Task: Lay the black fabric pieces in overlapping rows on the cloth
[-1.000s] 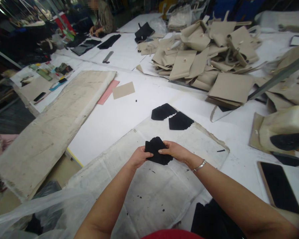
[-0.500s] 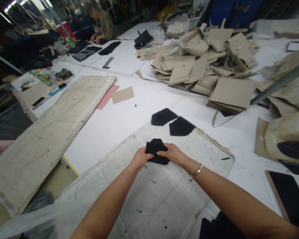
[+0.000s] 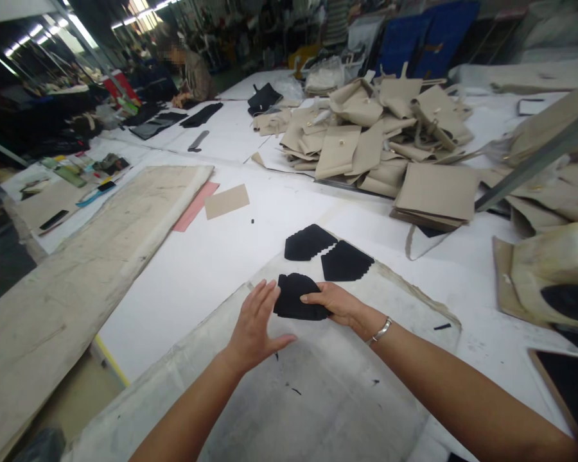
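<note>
A small stack of black fabric pieces [image 3: 296, 298] is gripped at its right edge by my right hand [image 3: 336, 303], the thumb lying on top. Left of the stack, my left hand [image 3: 257, 324] is open, thumb spread wide and fingertips close to the stack's left edge; whether they touch it I cannot tell. Just beyond lie two stacks of black pieces with zigzag edges, a left one [image 3: 310, 242] and a right one [image 3: 347, 261]. All of this is over a worn whitish board [image 3: 337, 372] with dark scraps on it.
Beige bag parts [image 3: 356, 138] are heaped at the back right, beside a squared beige stack [image 3: 436, 192]. A long board [image 3: 110, 250] lies on the left. A slanted metal bar [image 3: 534, 157] crosses the right side. Another person [image 3: 192, 74] works at the far left.
My left hand has let go of the black pieces and opened, drawing back to the left. My right hand still holds them. The camera view has shifted slightly.
</note>
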A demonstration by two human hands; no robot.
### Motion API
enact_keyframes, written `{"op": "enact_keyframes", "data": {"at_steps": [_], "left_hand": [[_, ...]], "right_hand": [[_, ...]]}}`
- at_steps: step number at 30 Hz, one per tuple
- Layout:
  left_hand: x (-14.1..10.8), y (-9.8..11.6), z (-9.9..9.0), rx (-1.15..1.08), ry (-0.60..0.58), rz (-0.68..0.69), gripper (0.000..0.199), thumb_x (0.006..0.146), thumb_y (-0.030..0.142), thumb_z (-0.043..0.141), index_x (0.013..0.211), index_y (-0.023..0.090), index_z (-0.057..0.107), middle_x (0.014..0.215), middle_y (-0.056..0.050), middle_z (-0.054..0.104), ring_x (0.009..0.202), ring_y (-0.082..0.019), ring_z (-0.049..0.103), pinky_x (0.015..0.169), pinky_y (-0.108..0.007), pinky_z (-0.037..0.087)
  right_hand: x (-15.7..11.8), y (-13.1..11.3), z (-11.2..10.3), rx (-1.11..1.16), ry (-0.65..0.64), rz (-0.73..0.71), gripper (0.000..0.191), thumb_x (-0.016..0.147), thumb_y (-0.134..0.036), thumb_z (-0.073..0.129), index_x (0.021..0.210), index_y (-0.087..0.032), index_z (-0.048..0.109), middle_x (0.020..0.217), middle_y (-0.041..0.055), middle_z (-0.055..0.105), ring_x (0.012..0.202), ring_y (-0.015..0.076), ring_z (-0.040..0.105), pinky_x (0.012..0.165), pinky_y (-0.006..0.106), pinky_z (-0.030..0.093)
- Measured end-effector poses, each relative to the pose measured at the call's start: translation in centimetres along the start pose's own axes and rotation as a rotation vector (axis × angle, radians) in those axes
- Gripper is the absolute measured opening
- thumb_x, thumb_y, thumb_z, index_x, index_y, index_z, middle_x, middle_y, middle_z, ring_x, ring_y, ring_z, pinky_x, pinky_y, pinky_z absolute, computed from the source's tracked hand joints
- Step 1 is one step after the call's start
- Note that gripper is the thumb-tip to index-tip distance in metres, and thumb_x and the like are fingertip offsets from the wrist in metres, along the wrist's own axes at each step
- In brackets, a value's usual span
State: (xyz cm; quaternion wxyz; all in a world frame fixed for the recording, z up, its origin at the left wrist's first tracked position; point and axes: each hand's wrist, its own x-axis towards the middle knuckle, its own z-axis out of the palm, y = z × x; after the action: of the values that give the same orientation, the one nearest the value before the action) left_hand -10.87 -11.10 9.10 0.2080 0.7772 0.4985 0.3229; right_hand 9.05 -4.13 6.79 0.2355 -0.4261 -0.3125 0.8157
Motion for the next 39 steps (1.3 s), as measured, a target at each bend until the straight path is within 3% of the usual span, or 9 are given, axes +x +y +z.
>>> {"op": "enact_keyframes", "data": {"at_steps": [4,8,12,15,23,27,32,36,39], "left_hand": [[1.9,-1.0,1.1,0.365,-0.085,0.396,0.048,0.084,0.014,0.045,0.131,0.02,0.039,0.127,-0.011,0.051,0.126,-0.025,0.035,0.106,-0.054,0.019],[4.7,-2.7,2.1,0.358,-0.105,0.554,0.041,0.086,0.01,0.037,0.126,0.015,0.044,0.114,-0.013,0.06,0.116,-0.023,0.048,0.102,-0.048,0.034],[6.7,-4.0,1.8,0.311,-0.12,0.62,0.039,0.086,0.011,0.038,0.124,0.013,0.046,0.116,-0.015,0.058,0.116,-0.023,0.047,0.1,-0.045,0.038],[7.7,-4.9,1.9,0.346,-0.147,0.643,0.038,0.087,0.012,0.036,0.123,0.014,0.047,0.116,-0.015,0.058,0.117,-0.023,0.047,0.099,-0.046,0.039],[11.3,-8.7,3.8,0.354,-0.137,0.576,0.033,0.086,0.014,0.038,0.115,0.014,0.054,0.11,-0.015,0.061,0.111,-0.024,0.051,0.095,-0.046,0.04],[13.8,-10.9,4.2,0.327,-0.148,0.502,0.03,0.087,0.018,0.037,0.107,0.018,0.059,0.108,-0.013,0.062,0.107,-0.022,0.054,0.094,-0.046,0.04],[14.9,-13.3,5.7,0.362,-0.183,0.447,0.028,0.087,0.018,0.036,0.099,0.017,0.062,0.104,-0.013,0.063,0.099,-0.021,0.057,0.089,-0.044,0.042],[14.1,-14.2,7.1,0.395,-0.232,0.415,0.028,0.086,0.017,0.036,0.096,0.016,0.062,0.101,-0.013,0.064,0.095,-0.02,0.058,0.084,-0.039,0.044],[13.8,-14.3,7.3,0.366,-0.227,0.406,0.025,0.085,0.016,0.04,0.096,0.017,0.062,0.101,-0.013,0.064,0.095,-0.02,0.059,0.084,-0.037,0.044]], "right_hand": [[1.1,-0.1,-0.2,0.013,-0.065,-0.002,0.024,0.059,-0.023,0.072,0.077,-0.011,0.063,0.068,0.0034,0.066,0.061,0.012,0.059,0.06,0.023,0.046],[2.0,-1.2,-0.4,0.011,-0.159,-0.034,0.029,0.056,-0.023,0.075,0.079,-0.011,0.063,0.071,0.0023,0.066,0.066,0.0118,0.06,0.067,0.024,0.046],[2.8,-3.1,-1.4,-0.038,-0.228,-0.067,0.036,0.054,-0.023,0.075,0.086,-0.012,0.063,0.075,0.0022,0.066,0.073,0.0139,0.061,0.075,0.028,0.046],[4.0,-4.1,-2.3,-0.085,-0.212,-0.071,0.034,0.052,-0.024,0.077,0.08,-0.012,0.062,0.072,0.0007,0.065,0.07,0.0138,0.06,0.073,0.029,0.046],[8.5,-5.5,-4.5,-0.241,0.018,-0.048,0.025,0.057,-0.024,0.072,0.076,-0.015,0.059,0.068,-0.0003,0.062,0.063,0.011,0.055,0.054,0.022,0.041],[10.7,-6.6,-4.9,-0.402,0.16,-0.157,0.021,0.061,-0.02,0.065,0.081,-0.017,0.059,0.067,-0.0022,0.06,0.06,0.01,0.053,0.05,0.02,0.036],[13.2,-7.0,-5.3,-0.843,0.233,-0.35,0.012,0.067,-0.019,0.059,0.077,-0.015,0.062,0.068,0.0018,0.062,0.059,0.0127,0.054,0.052,0.022,0.037],[12.8,-7.1,-6.0,-1.273,0.359,-0.35,0.012,0.069,-0.015,0.054,0.072,-0.015,0.065,0.065,0.006,0.063,0.064,0.0172,0.057,0.059,0.026,0.038],[11.7,-7.6,-6.6,-1.389,0.366,-0.344,0.019,0.073,-0.012,0.048,0.073,-0.016,0.066,0.061,0.0056,0.062,0.065,0.0173,0.058,0.062,0.026,0.038]]}}
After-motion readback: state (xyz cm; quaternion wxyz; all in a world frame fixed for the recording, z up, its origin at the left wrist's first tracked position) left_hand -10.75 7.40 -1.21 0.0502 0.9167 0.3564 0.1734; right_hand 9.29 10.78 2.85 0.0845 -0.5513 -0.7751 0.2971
